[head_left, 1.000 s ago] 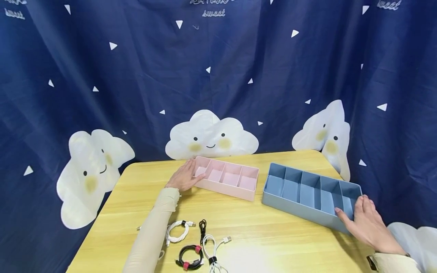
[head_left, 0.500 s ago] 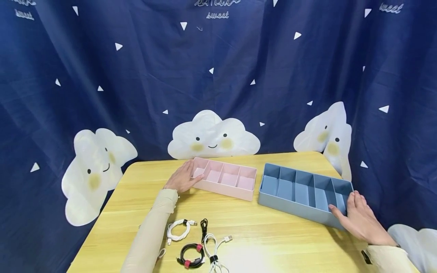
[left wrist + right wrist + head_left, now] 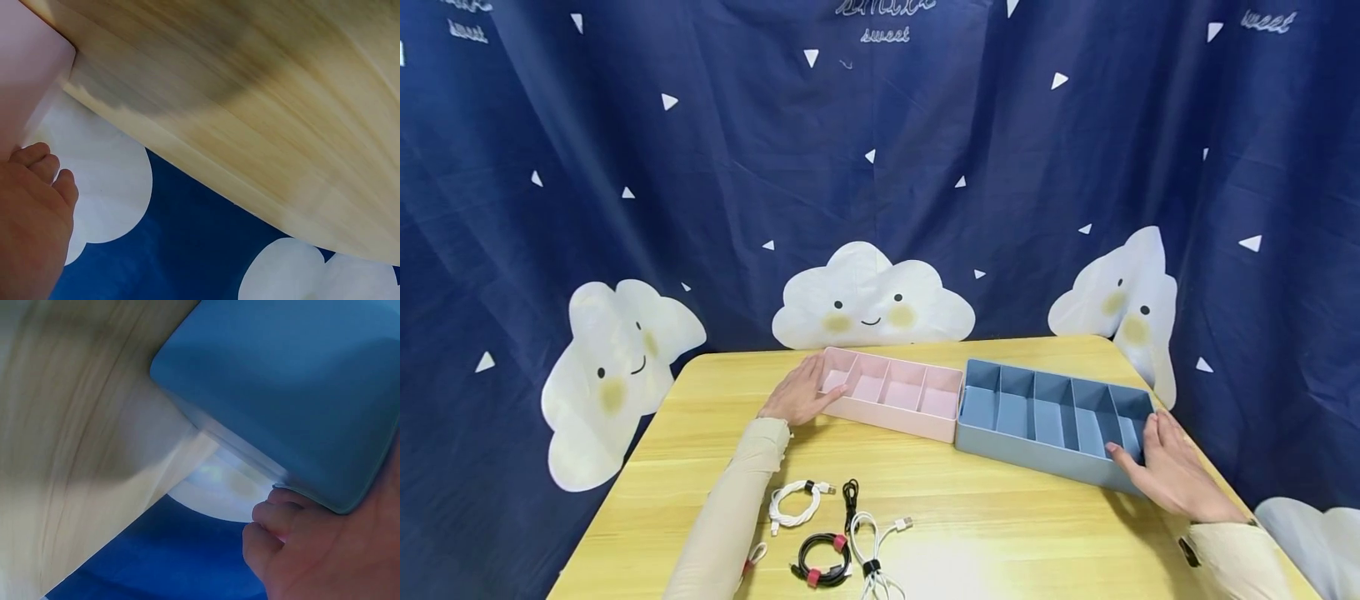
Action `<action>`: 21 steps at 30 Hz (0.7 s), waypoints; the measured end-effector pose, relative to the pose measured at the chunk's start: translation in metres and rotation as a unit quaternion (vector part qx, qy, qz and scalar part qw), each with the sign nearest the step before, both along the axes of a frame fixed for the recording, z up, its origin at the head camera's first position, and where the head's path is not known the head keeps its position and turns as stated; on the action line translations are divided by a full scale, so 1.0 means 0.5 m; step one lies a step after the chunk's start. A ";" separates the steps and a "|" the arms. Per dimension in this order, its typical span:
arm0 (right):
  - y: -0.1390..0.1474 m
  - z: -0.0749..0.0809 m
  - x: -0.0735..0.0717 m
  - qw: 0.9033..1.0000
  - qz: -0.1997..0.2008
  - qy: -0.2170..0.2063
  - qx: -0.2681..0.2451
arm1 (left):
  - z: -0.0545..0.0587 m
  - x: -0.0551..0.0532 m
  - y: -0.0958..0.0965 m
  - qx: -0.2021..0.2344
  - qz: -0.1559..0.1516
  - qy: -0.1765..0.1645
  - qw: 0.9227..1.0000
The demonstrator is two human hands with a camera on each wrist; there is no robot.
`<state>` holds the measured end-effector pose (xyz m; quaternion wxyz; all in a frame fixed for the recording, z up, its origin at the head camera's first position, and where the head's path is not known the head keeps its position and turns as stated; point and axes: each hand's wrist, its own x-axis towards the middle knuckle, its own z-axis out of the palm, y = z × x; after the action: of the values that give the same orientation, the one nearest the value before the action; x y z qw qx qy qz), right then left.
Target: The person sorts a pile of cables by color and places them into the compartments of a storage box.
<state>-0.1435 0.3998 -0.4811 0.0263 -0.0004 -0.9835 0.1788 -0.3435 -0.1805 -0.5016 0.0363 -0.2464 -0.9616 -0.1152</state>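
Observation:
A pink divided organizer box (image 3: 891, 400) lies near the table's back edge in the head view. My left hand (image 3: 796, 393) holds its left end, thumb over the near side. In the left wrist view, the fingers (image 3: 45, 164) bend beside the pink wall. Directly right of it stands a larger blue divided organizer box (image 3: 1052, 421), its left end against or very close to the pink box's right end. My right hand (image 3: 1176, 471) grips the blue box's right end, thumb at the near rim. Fingers (image 3: 275, 515) curl round its far side in the right wrist view.
On the near part of the wooden table (image 3: 925, 500) lie a white coiled cable (image 3: 777, 507), a small black cable (image 3: 850, 500), a black coiled cable (image 3: 805, 552) with red ties and a white cable (image 3: 874, 546). Another cable is partly hidden by the left sleeve. A blue curtain (image 3: 722, 208) hangs behind.
My right hand has slid the blue box leftward, closing the gap to the pink box. The left hand has stayed on the pink box. The head view has shifted slightly.

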 end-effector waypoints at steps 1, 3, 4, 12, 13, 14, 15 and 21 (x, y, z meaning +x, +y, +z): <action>-0.002 0.000 -0.002 1.000 0.001 -0.004 -0.003 | 0.000 0.001 -0.001 0.001 0.000 0.000 1.000; -0.004 -0.001 -0.005 1.000 0.002 -0.010 -0.008 | 0.000 0.004 -0.004 0.005 0.000 -0.001 1.000; -0.005 -0.001 -0.007 1.000 0.004 -0.011 -0.007 | 0.000 0.005 -0.005 0.006 0.001 -0.003 1.000; -0.011 0.001 -0.025 1.000 0.015 -0.023 -0.009 | 0.000 0.009 -0.019 0.018 0.008 0.001 1.000; -0.012 0.002 -0.028 1.000 0.017 -0.023 -0.008 | -0.001 0.010 -0.021 0.017 0.010 0.002 1.000; -0.013 0.003 -0.030 1.000 0.020 -0.022 -0.007 | -0.002 0.011 -0.023 0.017 0.012 0.003 1.000; -0.015 0.003 -0.033 1.000 0.022 -0.021 -0.006 | -0.003 0.013 -0.025 0.018 0.014 0.003 1.000; -0.026 0.002 -0.045 0.999 0.029 -0.027 -0.008 | -0.008 0.020 -0.042 0.021 0.026 -0.005 0.999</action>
<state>-0.1658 0.3870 -0.4801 -0.0051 0.0236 -0.9820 0.1873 -0.3335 -0.2017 -0.5056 0.0396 -0.2197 -0.9653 -0.1354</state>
